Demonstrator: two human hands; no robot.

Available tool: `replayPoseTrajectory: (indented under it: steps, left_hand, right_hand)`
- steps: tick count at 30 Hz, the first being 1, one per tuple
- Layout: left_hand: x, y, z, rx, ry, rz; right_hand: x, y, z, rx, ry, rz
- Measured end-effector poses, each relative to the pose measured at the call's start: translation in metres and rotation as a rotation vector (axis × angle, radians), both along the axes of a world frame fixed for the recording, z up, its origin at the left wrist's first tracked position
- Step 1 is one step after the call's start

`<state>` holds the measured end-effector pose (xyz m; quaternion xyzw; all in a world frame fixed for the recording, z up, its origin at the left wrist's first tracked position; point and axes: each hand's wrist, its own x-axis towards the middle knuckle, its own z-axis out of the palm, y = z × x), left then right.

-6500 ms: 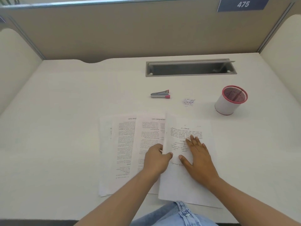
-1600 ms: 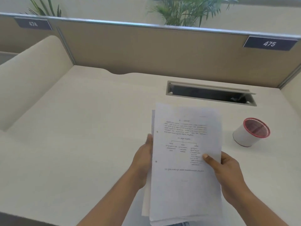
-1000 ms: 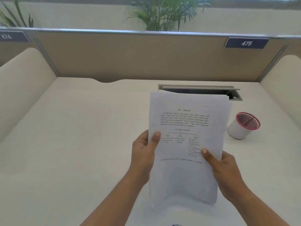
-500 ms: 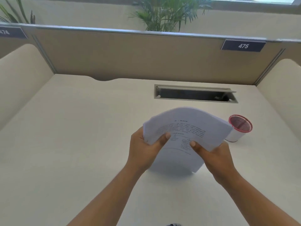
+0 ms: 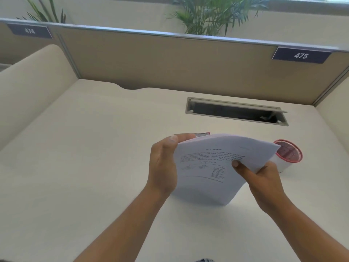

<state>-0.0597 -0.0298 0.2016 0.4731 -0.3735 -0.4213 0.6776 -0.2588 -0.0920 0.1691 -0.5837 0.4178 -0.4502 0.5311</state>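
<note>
While the paper stack [image 5: 207, 176] is held bent over the middle of the tabletop [image 5: 94, 167], the left grip [image 5: 163, 167] curls round its left edge, thumb on top. The right grip [image 5: 264, 182] pinches its right edge w/ thumb on the print, near the pen cup [image 5: 289, 154].

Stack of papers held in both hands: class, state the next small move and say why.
Probably tap the stack of papers upright on the desk to square its edges. The left hand and right hand grip its sides, it bows forward, its lower edge is near the desk, and the stapler lies just behind.
</note>
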Motion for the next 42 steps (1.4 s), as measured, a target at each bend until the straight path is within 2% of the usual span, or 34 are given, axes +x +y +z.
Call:
replayPoseTrajectory:
  steps: [7,12,15,19,22,26,29,35,42]
  left_hand:
    - [0.005,-0.009,-0.002,0.059,-0.067,-0.086]
    - [0.011,-0.014,-0.019,0.038,-0.352,-0.096]
    - [0.01,-0.013,-0.024,0.072,-0.34,-0.031]
    - [0.012,-0.015,-0.011,-0.052,-0.361,-0.021]
    - [0.016,-0.018,-0.012,-0.094,-0.426,-0.057]
    - [0.017,-0.02,-0.033,0.034,-0.294,-0.015]
    - [0.017,-0.021,-0.041,0.077,-0.295,0.002]
    - [0.018,-0.017,-0.031,0.001,-0.288,-0.008]
    - [0.016,-0.018,-0.055,0.195,-0.313,0.008]
  right_hand:
    - [-0.007,-0.006,-0.005,0.087,-0.077,0.036]
    - [-0.005,-0.006,-0.008,0.107,-0.081,0.053]
    - [-0.004,-0.007,-0.002,0.053,-0.086,0.021]
    - [-0.004,-0.013,0.015,-0.077,-0.088,0.044]
    - [-0.003,-0.014,0.015,-0.083,-0.095,0.032]
    - [-0.001,-0.011,-0.004,-0.016,-0.085,0.036]
    - [0.004,-0.009,-0.008,-0.02,-0.081,0.025]
    - [-0.001,-0.011,0.005,-0.106,-0.069,-0.006]
    - [0.0,-0.007,-0.018,0.002,0.007,0.022]
